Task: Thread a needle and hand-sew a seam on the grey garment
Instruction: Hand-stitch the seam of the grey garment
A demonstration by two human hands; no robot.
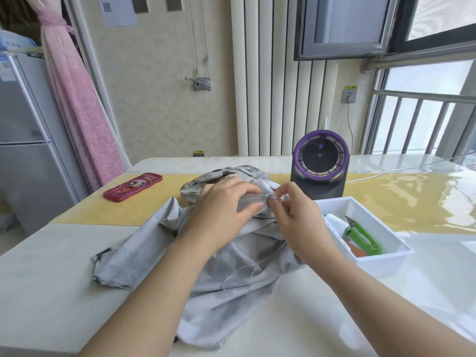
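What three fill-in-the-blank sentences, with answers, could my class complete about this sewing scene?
1. The left hand grips a fold of the ____ garment, and the right hand pinches the needle beside it.
2. The snips lying in the white tray have ____ handles.
3. The black device standing behind the garment has a ____ ring around its face.
Missing words: grey; green; purple.
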